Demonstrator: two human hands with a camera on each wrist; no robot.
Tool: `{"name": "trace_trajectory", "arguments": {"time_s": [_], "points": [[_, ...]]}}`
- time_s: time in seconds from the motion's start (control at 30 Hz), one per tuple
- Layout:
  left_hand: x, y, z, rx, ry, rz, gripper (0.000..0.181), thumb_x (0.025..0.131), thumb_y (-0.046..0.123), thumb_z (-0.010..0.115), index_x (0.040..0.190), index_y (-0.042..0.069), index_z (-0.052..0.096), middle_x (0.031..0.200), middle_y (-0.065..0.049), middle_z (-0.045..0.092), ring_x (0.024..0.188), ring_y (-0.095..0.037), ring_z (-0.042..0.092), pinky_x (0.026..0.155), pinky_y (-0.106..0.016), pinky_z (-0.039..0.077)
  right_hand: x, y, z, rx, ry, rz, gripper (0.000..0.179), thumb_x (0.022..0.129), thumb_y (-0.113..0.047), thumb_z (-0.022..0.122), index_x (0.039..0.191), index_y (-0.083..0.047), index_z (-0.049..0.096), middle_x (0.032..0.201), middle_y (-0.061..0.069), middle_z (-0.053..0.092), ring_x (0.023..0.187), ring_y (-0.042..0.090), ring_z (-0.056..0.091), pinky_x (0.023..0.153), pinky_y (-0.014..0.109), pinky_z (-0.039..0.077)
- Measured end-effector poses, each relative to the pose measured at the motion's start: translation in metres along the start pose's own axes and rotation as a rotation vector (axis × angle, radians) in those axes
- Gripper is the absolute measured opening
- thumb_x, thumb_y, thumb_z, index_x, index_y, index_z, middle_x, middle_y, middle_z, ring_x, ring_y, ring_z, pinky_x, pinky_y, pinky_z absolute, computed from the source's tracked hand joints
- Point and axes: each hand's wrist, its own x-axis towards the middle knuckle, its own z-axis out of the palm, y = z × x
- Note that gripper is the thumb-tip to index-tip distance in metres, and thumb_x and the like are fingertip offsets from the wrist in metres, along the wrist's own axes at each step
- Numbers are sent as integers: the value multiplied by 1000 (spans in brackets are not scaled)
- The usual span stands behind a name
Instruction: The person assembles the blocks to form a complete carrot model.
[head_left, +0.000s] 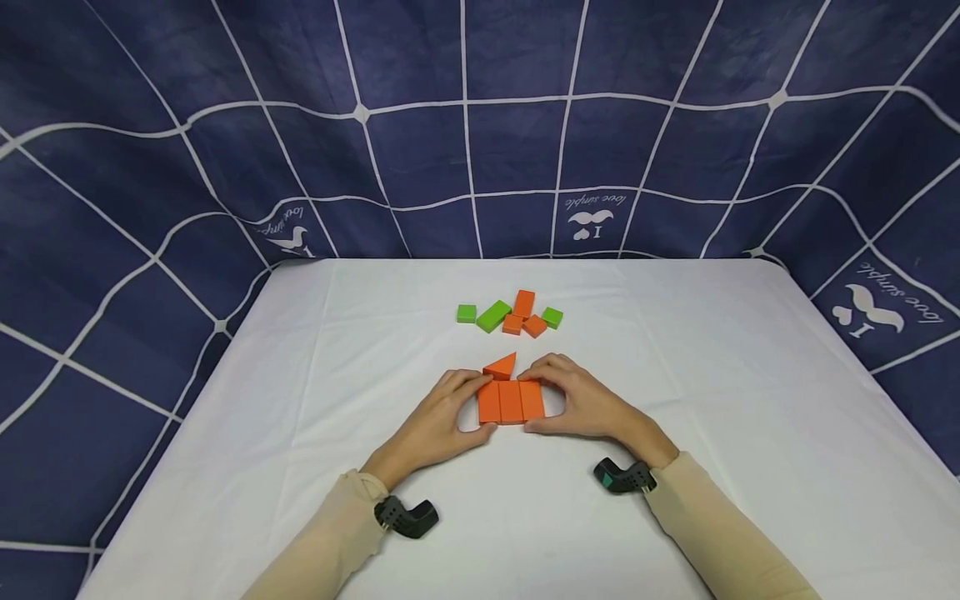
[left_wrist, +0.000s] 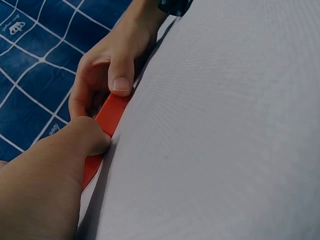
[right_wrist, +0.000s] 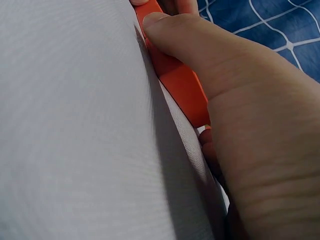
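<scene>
Both hands are bracketing the row of three orange blocks [head_left: 511, 401] — the left hand [head_left: 442, 417] pinching its left end, the right hand [head_left: 581, 400] its right end. An orange wedge [head_left: 501, 366] is touching the row's far edge — loose green and orange blocks [head_left: 510, 315] are lying well beyond it.

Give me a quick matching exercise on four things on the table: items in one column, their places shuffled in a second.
Items:
1. orange triangle block
2. row of three orange blocks
3. green square block
4. left hand

Places:
A. far left end of the loose pile
B. pressed between both hands
C. against the row's left end
D. just behind the row, touching it

Pairs: 1-D, 2-B, 3-A, 4-C
</scene>
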Motion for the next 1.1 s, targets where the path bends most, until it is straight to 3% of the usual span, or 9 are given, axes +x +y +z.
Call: {"name": "trace_trajectory", "arguments": {"time_s": [0.17,0.37,0.47,0.77,1.1], "points": [[0,1,1,4,-1,-16,66,89,39,76,145,7,58,140,-4,57,133,-20,49,115,-40,45,0,1,-1,7,11,8,66,79,-49,88,136,-26,63,132,-11,58,119,10,52,106,40,49],[-2,1,1,10,4,-28,65,89,39,77,144,7,59,139,-4,57,132,-20,49,115,-40,45,6,3,-2,102,115,18,57,86,-30,85,137,-15,63,122,0,63,97,13,57,86,27,51],[-2,1,0,8,10,-30,65,89,39,76,144,8,59,140,-4,57,132,-20,49,115,-39,45,12,4,-4,121,182,18,48,90,-22,81,134,-10,64,117,5,66,93,16,60,83,27,53],[-1,0,1,13,25,-6,66,89,39,76,144,7,59,140,-5,57,131,-20,50,114,-39,45,33,13,-9,5,368,123,40,92,-14,78,129,-4,67,115,12,68,88,22,65,79,35,57],[-2,0,0,0,31,4,62,91,40,74,143,9,59,139,-2,57,131,-18,50,114,-39,45,50,21,-11,-39,397,243,43,92,-13,76,132,0,65,119,17,66,92,27,64,83,39,57]]}}
